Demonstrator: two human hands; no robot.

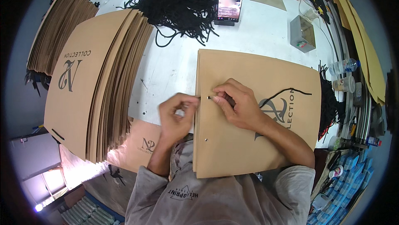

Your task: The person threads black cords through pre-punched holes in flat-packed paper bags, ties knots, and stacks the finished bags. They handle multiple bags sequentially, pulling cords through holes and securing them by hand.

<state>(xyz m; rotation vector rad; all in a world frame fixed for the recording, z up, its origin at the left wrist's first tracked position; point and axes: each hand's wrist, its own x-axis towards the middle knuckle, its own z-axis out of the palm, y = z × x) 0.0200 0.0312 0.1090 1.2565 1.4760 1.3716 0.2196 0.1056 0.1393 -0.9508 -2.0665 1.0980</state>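
Note:
A brown paper bag [232, 154] with dark printing lies flat before me, on top of others. My right hand [239, 104] rests over it, thumb and forefinger pinching a black cord [272, 97] beside a punched hole near the bag's left edge. From behind that hand the cord trails right across the print. A second punched hole [206, 140] shows lower along the same edge. At the left edge, level with the upper hole, my left hand [178, 115] is closed in a pinch, slightly blurred; a small dark bit shows at its fingertips, too small to make out.
A tall stack of brown bags [89, 79] leans at the left, with another stack [58, 29] behind it. Black cords [178, 7] are heaped at the far side beside a phone [230, 0] on a stand. At right are a grey box [302, 34] and a plastic bottle [344, 66].

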